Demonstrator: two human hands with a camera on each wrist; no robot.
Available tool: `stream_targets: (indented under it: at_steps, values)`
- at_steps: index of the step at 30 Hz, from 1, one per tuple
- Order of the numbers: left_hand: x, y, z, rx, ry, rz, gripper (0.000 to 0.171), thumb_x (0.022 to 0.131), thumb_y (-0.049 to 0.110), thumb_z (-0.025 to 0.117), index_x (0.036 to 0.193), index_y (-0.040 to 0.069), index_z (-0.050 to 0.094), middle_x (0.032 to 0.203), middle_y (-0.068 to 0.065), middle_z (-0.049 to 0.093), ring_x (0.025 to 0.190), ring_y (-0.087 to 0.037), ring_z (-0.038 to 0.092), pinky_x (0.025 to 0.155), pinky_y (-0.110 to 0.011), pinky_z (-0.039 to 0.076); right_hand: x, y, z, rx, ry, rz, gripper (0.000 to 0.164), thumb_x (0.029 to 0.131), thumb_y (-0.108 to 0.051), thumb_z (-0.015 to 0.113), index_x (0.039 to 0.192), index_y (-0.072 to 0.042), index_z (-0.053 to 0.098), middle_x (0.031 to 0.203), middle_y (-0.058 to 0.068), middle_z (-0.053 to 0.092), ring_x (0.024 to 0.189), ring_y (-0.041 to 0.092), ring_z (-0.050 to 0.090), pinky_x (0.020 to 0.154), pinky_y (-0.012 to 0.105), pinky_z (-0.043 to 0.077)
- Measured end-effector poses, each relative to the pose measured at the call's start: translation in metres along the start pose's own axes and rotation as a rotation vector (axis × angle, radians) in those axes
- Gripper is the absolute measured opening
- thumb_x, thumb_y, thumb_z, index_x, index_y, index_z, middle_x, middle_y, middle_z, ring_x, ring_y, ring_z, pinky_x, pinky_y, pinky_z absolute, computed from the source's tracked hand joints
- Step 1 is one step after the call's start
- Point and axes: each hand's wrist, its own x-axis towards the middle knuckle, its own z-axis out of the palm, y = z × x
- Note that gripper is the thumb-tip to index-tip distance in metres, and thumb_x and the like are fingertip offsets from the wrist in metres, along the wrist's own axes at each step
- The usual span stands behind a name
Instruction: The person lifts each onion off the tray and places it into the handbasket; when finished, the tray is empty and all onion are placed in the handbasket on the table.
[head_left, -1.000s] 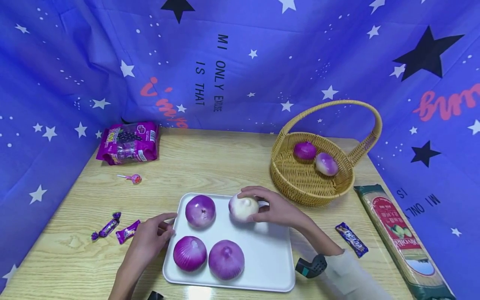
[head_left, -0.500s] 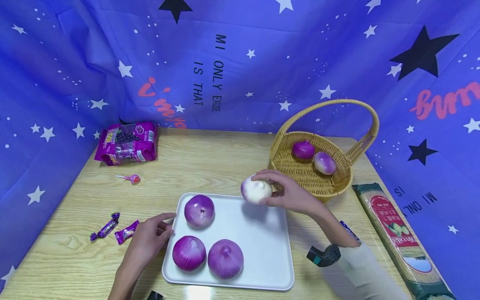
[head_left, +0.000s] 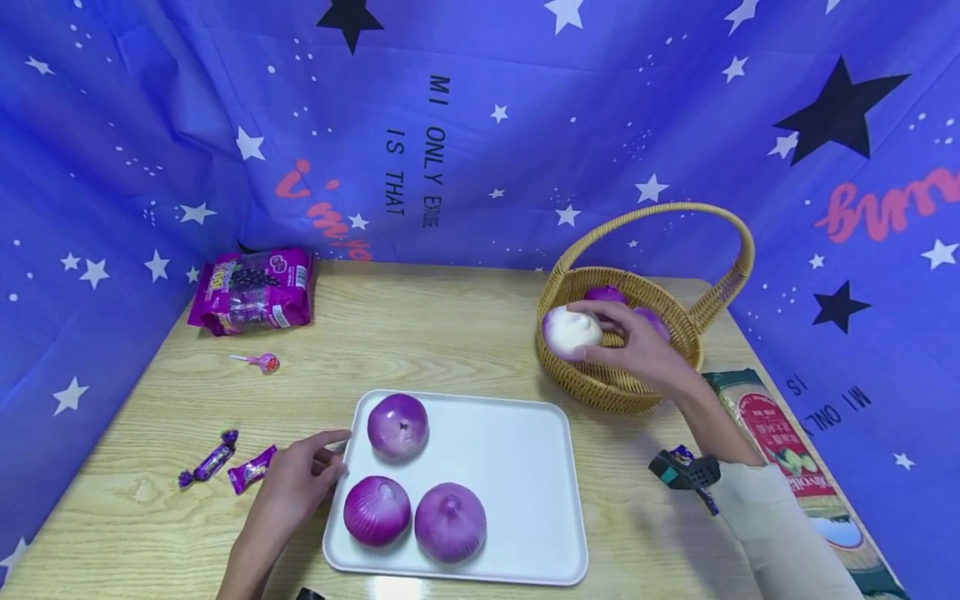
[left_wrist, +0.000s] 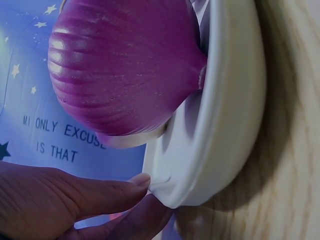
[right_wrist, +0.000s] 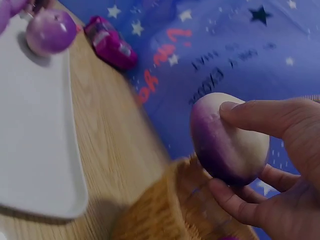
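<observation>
My right hand point(head_left: 633, 346) grips a white-and-purple onion point(head_left: 572, 333) above the left rim of the wicker basket point(head_left: 600, 398). In the right wrist view, thumb and fingers hold this onion point(right_wrist: 230, 140) from opposite sides. Inside the basket lie two more purple onions, partly hidden by the hand. My left hand point(head_left: 296, 479) is at the left edge of the white tray point(head_left: 517, 483); in the left wrist view its thumb and a finger pinch the tray's rim point(left_wrist: 200, 165). On the tray sit three purple onions: one at the back point(head_left: 398, 426), two in front point(head_left: 377, 511), point(head_left: 451, 522).
A purple candy bag point(head_left: 253, 292) stands at the back left, with a lollipop point(head_left: 258, 362) before it. Two wrapped candies point(head_left: 210, 460) lie left of the left hand. A noodle pack point(head_left: 798, 467) lies at the right, and a blue-wrapped bar point(head_left: 707, 500) is under the right wrist.
My right hand has lifted the white-and-purple onion off the tray and carried it right and back to above the basket. The left hand has stayed at the tray's edge.
</observation>
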Motion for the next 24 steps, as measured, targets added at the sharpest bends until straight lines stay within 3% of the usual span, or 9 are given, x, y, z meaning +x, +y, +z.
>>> stream_targets:
  at_steps: [10,13,18,24]
  values:
    - [-0.001,0.001,0.000,-0.020,0.005,-0.008,0.038,0.074,0.002,0.065,0.112,0.008,0.059,0.076,-0.006,0.063,0.062,-0.011,0.057,0.048,-0.021,0.046,0.030,0.054,-0.012,-0.036,0.071,0.184,0.061,0.069,-0.033,0.073,0.124,-0.031,0.046,0.123,0.001,0.045,0.112,0.026,0.043,0.084,0.043,0.041]
    - [-0.001,0.000,0.001,-0.037,0.003,-0.018,0.039,0.075,0.001,0.065,0.112,0.008,0.059,0.077,-0.007,0.063,0.062,-0.012,0.057,0.048,-0.021,0.046,0.041,0.072,-0.011,-0.014,0.070,0.197,0.062,0.070,-0.032,0.072,0.125,-0.031,0.045,0.123,0.004,0.043,0.111,0.027,0.044,0.084,0.042,0.042]
    - [-0.001,-0.002,0.002,-0.032,0.009,-0.016,0.038,0.074,0.002,0.066,0.112,0.009,0.060,0.076,-0.006,0.063,0.062,-0.010,0.057,0.049,-0.021,0.046,0.053,0.090,-0.005,0.093,0.047,0.185,0.063,0.072,-0.019,0.071,0.129,-0.021,0.043,0.124,0.014,0.041,0.106,0.033,0.046,0.080,0.041,0.046]
    - [0.000,-0.004,0.000,-0.028,0.013,-0.011,0.038,0.074,0.002,0.066,0.111,0.010,0.060,0.075,-0.004,0.062,0.060,-0.009,0.056,0.048,-0.021,0.045,0.062,0.100,0.002,-0.059,0.060,0.165,0.062,0.072,-0.022,0.071,0.128,-0.022,0.044,0.120,0.017,0.046,0.101,0.032,0.049,0.078,0.041,0.045]
